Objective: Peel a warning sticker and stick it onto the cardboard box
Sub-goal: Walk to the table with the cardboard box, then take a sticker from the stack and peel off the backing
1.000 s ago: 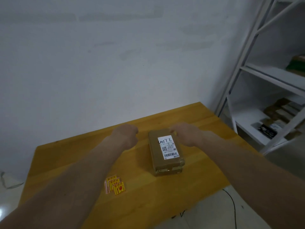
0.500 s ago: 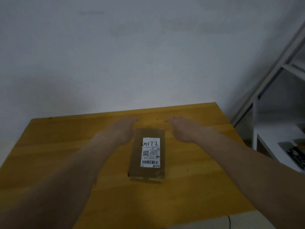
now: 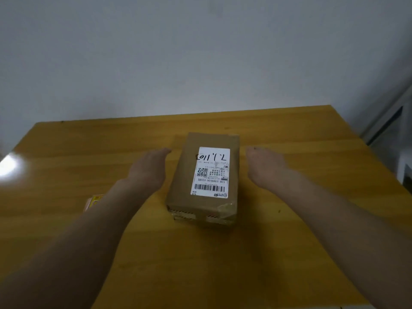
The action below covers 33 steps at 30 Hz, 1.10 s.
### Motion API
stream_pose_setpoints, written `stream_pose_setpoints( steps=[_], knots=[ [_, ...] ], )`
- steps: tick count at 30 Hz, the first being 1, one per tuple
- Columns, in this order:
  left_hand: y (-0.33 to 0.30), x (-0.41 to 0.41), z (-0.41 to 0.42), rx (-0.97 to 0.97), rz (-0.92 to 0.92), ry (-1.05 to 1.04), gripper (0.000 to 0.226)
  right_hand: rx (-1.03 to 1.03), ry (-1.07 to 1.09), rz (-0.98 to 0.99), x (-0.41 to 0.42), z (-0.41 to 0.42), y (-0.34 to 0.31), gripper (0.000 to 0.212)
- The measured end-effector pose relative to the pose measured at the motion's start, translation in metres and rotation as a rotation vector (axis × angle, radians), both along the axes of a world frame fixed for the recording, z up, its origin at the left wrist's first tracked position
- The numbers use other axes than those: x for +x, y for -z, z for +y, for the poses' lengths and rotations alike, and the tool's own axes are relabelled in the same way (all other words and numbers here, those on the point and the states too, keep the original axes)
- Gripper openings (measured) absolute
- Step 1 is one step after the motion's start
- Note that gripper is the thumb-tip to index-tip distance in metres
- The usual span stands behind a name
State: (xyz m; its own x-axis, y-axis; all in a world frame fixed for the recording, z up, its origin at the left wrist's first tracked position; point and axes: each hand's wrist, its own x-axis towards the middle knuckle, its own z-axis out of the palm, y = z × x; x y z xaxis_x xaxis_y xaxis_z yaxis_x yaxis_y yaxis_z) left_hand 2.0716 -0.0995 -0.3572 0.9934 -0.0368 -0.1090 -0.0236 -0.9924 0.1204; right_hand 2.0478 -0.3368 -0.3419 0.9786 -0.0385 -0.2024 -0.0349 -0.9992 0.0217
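Observation:
A brown cardboard box (image 3: 185, 188) lies flat in the middle of the wooden table, with a white shipping label (image 3: 211, 172) on its top face. My left hand (image 3: 149, 167) hovers just left of the box, fingers extended, holding nothing. My right hand (image 3: 265, 166) is stretched out just right of the box, also holding nothing. Neither hand touches the box. A small stack of yellow and red warning stickers (image 3: 94, 200) lies on the table at the left, mostly hidden behind my left forearm.
The yellow wooden table (image 3: 312, 152) stands against a plain grey wall. A metal shelf frame (image 3: 388, 121) shows at the right edge. A bright light reflection marks the table's left edge (image 3: 9, 166).
Both hands let go of the box and opened, drawing apart to its sides. The view swung left, so the shelf slid mostly out of sight and the box now sits centred.

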Motion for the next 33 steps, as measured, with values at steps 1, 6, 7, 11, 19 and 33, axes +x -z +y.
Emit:
stream_pose_setpoints(
  steps=[1, 6, 7, 11, 19, 33],
  knots=[
    [0.01, -0.002, 0.003, 0.005, -0.013, -0.007, 0.067, -0.025, -0.006, 0.008, -0.001, 0.001, 0.011, 0.035],
    [0.044, -0.02, 0.011, 0.045, -0.069, 0.031, 0.064, -0.035, -0.022, -0.002, -0.019, 0.001, 0.051, 0.034],
    [0.047, -0.028, 0.014, 0.041, -0.069, 0.025, 0.062, -0.037, -0.021, 0.003, -0.027, 0.001, 0.057, 0.035],
    [0.05, -0.075, 0.026, 0.015, -0.072, 0.025, 0.054, -0.072, -0.019, 0.029, -0.071, 0.006, 0.063, 0.036],
    [0.044, -0.168, 0.064, -0.016, -0.078, 0.015, 0.046, 0.047, -0.068, -0.013, -0.139, 0.054, 0.042, 0.012],
    [0.079, -0.226, 0.134, -0.072, -0.034, -0.123, 0.05, 0.277, -0.417, 0.022, -0.181, 0.188, 0.091, 0.051]
  ],
)
